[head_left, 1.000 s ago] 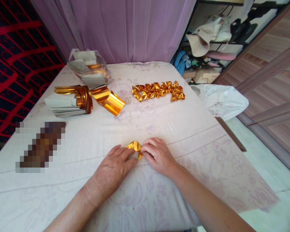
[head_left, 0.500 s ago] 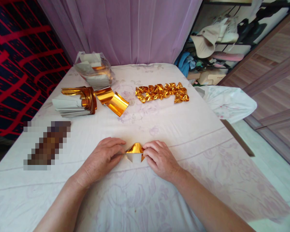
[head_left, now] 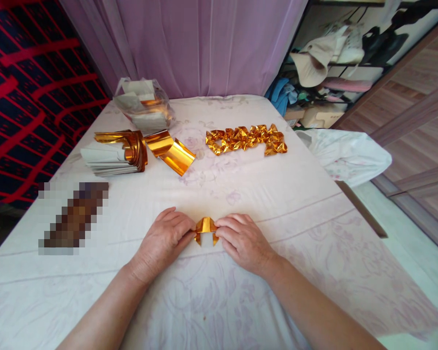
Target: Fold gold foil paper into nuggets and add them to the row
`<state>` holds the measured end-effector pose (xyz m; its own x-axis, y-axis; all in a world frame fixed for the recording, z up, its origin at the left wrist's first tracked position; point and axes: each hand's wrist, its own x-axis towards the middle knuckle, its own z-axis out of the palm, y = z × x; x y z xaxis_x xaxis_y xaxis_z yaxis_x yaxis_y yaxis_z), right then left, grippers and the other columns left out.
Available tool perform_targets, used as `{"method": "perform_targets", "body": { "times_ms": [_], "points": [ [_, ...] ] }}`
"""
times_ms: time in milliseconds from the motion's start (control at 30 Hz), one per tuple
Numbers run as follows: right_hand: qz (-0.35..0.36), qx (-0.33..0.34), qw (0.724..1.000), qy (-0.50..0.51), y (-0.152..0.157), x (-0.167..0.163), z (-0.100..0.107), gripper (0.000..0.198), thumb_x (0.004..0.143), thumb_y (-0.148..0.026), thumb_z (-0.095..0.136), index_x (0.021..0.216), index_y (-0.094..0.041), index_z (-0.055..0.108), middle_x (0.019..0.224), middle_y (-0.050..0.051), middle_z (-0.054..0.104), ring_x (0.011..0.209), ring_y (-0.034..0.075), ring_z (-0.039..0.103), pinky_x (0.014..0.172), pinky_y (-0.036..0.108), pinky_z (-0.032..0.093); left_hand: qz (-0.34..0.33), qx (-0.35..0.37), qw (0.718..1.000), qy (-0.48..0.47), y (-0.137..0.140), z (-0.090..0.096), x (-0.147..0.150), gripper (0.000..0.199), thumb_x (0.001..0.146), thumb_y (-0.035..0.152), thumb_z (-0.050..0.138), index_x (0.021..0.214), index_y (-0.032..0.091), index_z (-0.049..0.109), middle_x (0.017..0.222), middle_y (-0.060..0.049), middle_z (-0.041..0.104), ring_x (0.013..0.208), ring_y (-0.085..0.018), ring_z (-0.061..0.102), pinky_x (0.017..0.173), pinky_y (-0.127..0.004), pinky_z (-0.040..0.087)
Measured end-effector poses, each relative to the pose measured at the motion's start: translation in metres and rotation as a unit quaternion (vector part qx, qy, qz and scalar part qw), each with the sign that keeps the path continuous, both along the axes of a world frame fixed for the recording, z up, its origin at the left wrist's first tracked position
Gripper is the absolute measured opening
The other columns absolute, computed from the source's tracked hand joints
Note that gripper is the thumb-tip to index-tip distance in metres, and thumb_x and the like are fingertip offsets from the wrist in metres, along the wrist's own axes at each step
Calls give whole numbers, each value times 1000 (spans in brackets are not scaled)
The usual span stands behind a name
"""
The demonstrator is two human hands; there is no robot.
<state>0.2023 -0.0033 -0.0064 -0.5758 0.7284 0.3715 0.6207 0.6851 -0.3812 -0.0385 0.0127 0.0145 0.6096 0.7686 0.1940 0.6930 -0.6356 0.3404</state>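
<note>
So at the far left of the cloth-covered table [head_left: 299, 194] there's 1 pixelated item [head_left: 73, 216], can't tell what. Next comes 1 fat stack of gold-and-white sheets [head_left: 109, 160], with 1 clear plastic bag [head_left: 131, 104] of more sheets behind it. The left hand [head_left: 166, 238] has its fingertips pinched on the left end of 1 folded gold piece [head_left: 206, 225], sitting near the table's front; beyond, overlapping gold sheets [head_left: 177, 156], maybe 2. The right hand [head_left: 244, 243] grips the other end, fingers curled. Beyond it, 1 crinkly gold chain [head_left: 244, 138], segments too jumbled to count.
</note>
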Motion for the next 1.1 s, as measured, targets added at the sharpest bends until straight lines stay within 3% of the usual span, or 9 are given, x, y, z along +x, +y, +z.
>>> {"method": "perform_targets", "body": {
  "times_ms": [133, 300, 667, 900, 1100],
  "points": [
    [7, -17, 1000, 0, 0, 2, 1, 10, 89, -19, 61, 96, -22, 68, 107, 3, 69, 100, 20, 57, 90, 38, 42, -37, 29, 999, 17, 0, 3, -1, 14, 95, 27, 54, 96, 25, 67, 92, 1, 72, 90, -18, 63, 99, -41, 38],
    [17, -27, 1000, -1, 2, 5, 2, 12, 90, -22, 63, 100, -24, 70, 108, 3, 70, 101, 19, 59, 89, 36, 42, -66, 8, 997, 38, 0, 12, -3, 18, 96, 32, 53, 104, 26, 67, 101, 0, 72, 95, -16, 63, 101, -39, 37],
    [16, -18, 1000, -11, 3, 5, 3, 13, 89, -26, 65, 100, -25, 71, 107, 3, 70, 99, 19, 59, 88, 37, 43, -56, 46, 996, 47, -2, 6, -1, 17, 96, 30, 53, 103, 24, 67, 98, 0, 72, 91, -17, 65, 104, -44, 36],
    [3, 21, 1000, -4, 3, 2, 0, 12, 94, -22, 57, 96, -20, 68, 104, 3, 71, 94, 19, 60, 83, 36, 43, -53, 63, 995, 49, -3, 6, 0, 19, 97, 24, 50, 102, 24, 67, 98, 0, 73, 89, -17, 65, 104, -44, 37],
    [-19, -17, 1000, 0, 3, -1, 1, 9, 93, -20, 57, 94, -20, 66, 99, 5, 71, 91, 19, 60, 83, 35, 45, -3, 31, 999, 45, -5, 2, 5, 16, 94, 23, 51, 96, 21, 67, 91, -1, 72, 87, -19, 64, 102, -46, 38]
  ]
}}
